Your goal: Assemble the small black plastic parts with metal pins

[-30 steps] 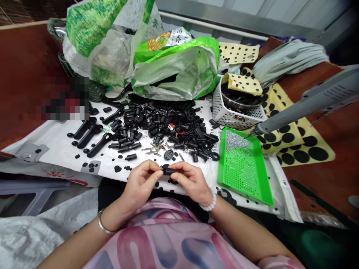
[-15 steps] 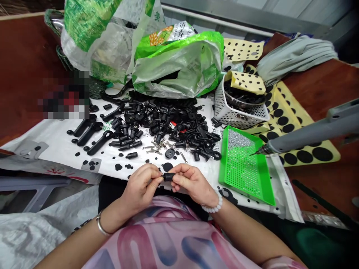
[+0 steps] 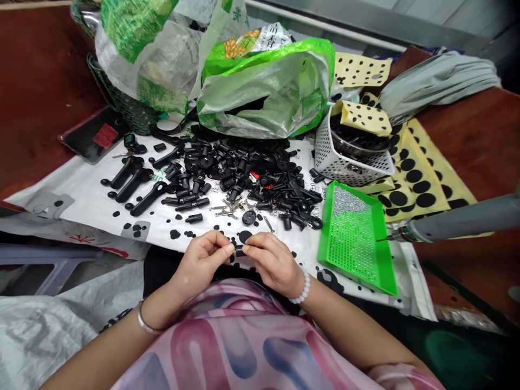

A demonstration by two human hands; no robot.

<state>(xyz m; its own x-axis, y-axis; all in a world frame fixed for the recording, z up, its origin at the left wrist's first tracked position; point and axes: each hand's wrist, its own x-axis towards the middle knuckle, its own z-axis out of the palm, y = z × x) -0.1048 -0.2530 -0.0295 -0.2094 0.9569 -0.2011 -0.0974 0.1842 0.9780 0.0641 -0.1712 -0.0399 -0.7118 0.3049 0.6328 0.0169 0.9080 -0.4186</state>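
Observation:
My left hand [image 3: 205,259] and my right hand [image 3: 270,261] meet at the near edge of the table, fingertips pinched together on a small black plastic part [image 3: 239,251]. Most of the part is hidden by the fingers. Just beyond them lies a big heap of black plastic parts [image 3: 244,173] on a white printed sheet [image 3: 81,206], with small metal pieces [image 3: 231,207] and a black gear-like disc [image 3: 248,217] near its front.
A green tray [image 3: 357,238] of tiny screws sits right of my hands, with a grey powered screwdriver [image 3: 455,225] reaching over its right edge. Behind are a white basket [image 3: 349,162], green-and-white plastic bags [image 3: 260,92], yellow sheets with black discs [image 3: 422,179] and long black handles [image 3: 134,187].
The view has shifted slightly. The screwdriver has dropped lower on the right. My hands stay pinched on the small black part, now more covered by my fingers.

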